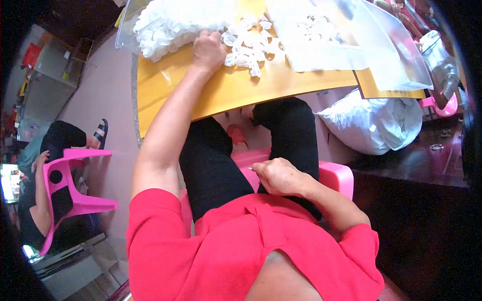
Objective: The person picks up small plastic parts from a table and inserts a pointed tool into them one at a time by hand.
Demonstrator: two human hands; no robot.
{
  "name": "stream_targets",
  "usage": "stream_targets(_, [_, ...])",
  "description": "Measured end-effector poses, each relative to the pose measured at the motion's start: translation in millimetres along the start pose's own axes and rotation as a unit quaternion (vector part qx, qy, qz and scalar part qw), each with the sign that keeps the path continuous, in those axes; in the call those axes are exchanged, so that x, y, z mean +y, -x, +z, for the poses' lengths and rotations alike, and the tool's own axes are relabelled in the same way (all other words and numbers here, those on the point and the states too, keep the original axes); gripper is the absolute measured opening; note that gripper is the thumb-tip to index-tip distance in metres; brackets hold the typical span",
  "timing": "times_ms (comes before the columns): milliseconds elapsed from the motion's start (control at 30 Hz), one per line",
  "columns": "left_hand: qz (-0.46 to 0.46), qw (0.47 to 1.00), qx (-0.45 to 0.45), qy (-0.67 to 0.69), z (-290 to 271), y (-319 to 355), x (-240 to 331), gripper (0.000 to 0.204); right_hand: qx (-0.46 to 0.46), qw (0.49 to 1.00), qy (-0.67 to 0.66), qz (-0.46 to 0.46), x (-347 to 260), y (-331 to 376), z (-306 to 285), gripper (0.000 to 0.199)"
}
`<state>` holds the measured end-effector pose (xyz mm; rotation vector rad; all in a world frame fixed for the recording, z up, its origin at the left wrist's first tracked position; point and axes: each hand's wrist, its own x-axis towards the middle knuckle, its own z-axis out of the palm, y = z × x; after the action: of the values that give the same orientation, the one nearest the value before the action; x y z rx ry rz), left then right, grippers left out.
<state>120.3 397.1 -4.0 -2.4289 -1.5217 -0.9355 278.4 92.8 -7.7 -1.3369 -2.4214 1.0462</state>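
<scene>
- Nearest to my view, right hand (279, 176) sits low over the lap, fingers curled in narrow; what they pinch I cannot tell.
- Left hand (208, 50) rests palm down on the yellow table (226, 90), fingers folded among the small white caps (246, 47).
- Caps lie in a loose heap running left to right along the far edge; individual orientation is unclear.
- Clear plastic bag (346, 45) lies right of the heap.
- Pink chair (70, 185) stands well apart, left.

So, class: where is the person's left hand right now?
In the head view, the left hand rests on the yellow table, upper middle, touching the pile of small white pieces.
</scene>
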Motion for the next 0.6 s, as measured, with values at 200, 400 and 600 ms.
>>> stream_targets(200, [-0.088,0.962,-0.054,0.252,-73,65,23,0.021,0.110,0.990,-0.077,-0.046,-3,3,-1,0.022])
stream_targets(400, [0.004,0.920,-0.091,0.380,-169,184,72,0.036,0.227,0.906,-0.355,0.038,-44,-7,-19,0.016])
stream_targets(600, [0.019,0.926,-0.039,0.376,-198,242,93,0.045,0.185,0.907,-0.378,0.021,-79,-9,-4,0.018])
